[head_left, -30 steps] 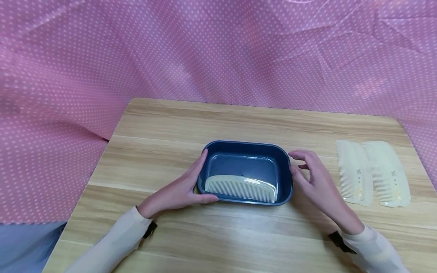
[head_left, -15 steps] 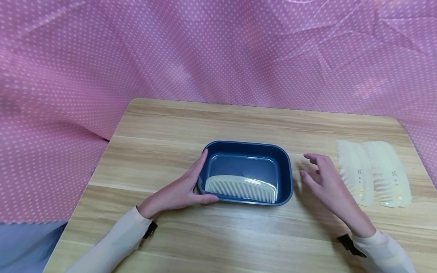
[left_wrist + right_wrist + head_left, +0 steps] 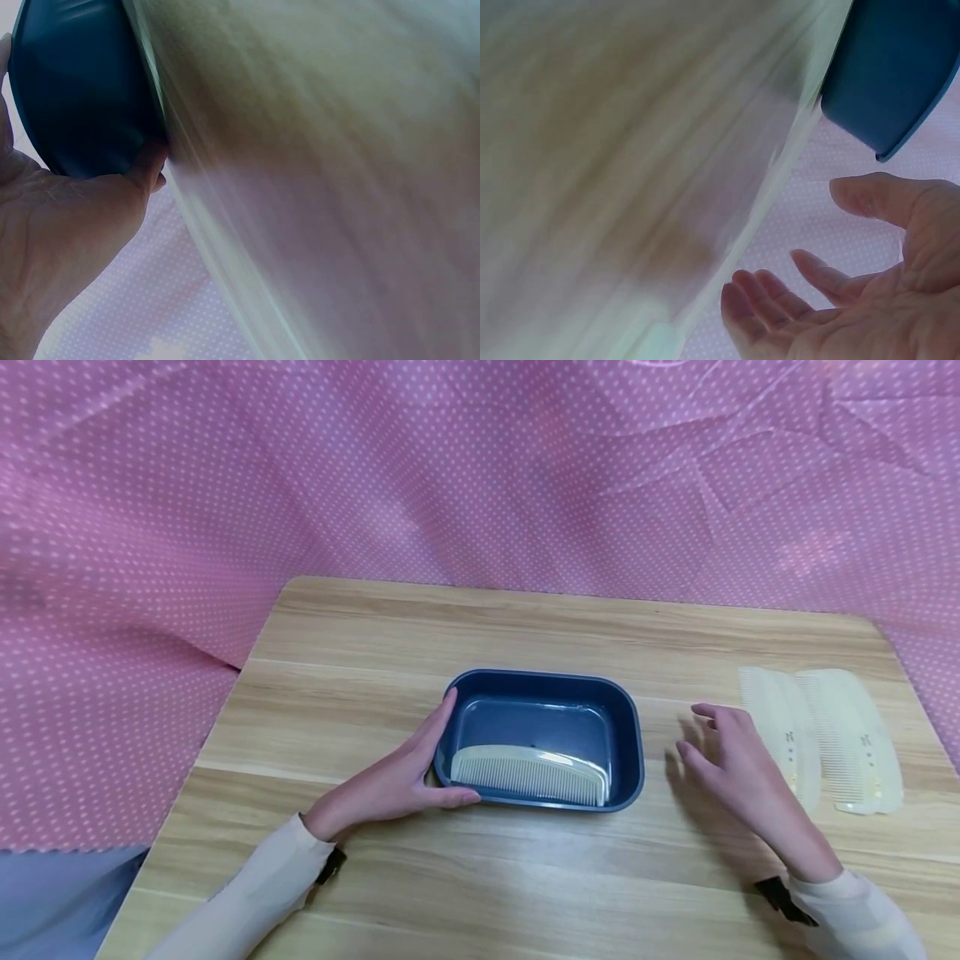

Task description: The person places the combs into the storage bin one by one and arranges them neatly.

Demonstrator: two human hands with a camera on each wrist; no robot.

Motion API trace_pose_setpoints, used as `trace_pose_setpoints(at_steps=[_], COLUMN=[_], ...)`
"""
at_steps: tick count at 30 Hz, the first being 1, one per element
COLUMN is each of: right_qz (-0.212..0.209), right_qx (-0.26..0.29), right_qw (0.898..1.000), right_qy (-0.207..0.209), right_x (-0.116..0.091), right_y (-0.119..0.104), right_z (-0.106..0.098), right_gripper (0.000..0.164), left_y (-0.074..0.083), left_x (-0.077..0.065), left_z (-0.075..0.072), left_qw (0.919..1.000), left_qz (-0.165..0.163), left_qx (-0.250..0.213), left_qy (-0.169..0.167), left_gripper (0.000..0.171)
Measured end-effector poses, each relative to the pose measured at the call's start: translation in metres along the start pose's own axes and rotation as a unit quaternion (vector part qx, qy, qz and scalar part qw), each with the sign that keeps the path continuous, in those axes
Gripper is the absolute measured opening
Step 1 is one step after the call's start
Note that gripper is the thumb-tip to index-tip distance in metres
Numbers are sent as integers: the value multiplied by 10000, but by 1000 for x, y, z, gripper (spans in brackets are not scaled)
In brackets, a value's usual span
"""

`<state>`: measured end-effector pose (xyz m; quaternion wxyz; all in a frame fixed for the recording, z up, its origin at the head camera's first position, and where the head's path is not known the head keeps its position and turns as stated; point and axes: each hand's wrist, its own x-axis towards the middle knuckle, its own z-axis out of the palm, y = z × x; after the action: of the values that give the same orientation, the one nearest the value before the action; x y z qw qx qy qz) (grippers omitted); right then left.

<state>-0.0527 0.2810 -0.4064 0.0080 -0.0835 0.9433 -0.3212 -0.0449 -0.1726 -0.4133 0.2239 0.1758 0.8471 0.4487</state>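
A dark blue rectangular box (image 3: 633, 727) without a lid stands on the table. Inside it, along the near side, lies a pale cream comb (image 3: 528, 774) with its teeth toward me. My left hand (image 3: 405, 777) holds the box's left end, thumb at the near rim and fingers along the left side. The left wrist view shows this hand (image 3: 82, 225) against the outer wall. To the right of the box, my right hand (image 3: 738, 760) hovers apart from it, fingers loosely bent and nothing in them. In the right wrist view this hand (image 3: 855, 277) has thumb and fingers spread.
Two more pale combs, a left one (image 3: 776, 718) and a right one (image 3: 862, 735), lie side by side at the table's right, partly behind my right hand. Pink dotted cloth (image 3: 480, 477) hangs behind the wooden table (image 3: 337, 652).
My right hand has let go of the box's right end and moved right, toward the two combs. The left hand, the box and the comb in it have stayed put.
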Motion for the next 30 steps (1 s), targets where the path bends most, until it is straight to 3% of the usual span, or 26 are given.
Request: trace_pose_setpoints(at_steps=[12, 22, 30], right_qz=[775, 871, 1013], right_qx=[-393, -554, -534], right_qw=[9957, 9937, 9934], right_qy=[-333, -444, -50], right_x=[-4, -3, -3], right_y=[15, 27, 35], right_z=[-16, -23, -29], right_gripper=[59, 60, 60], left_y=[2, 4, 4], left_x=[0, 0, 0], left_z=[-1, -3, -4], left_qw=[10000, 10000, 10000], left_qz=[-3, -10, 20], left_qx=[-40, -61, 29], left_qy=[-19, -30, -33], left_gripper=[129, 129, 129])
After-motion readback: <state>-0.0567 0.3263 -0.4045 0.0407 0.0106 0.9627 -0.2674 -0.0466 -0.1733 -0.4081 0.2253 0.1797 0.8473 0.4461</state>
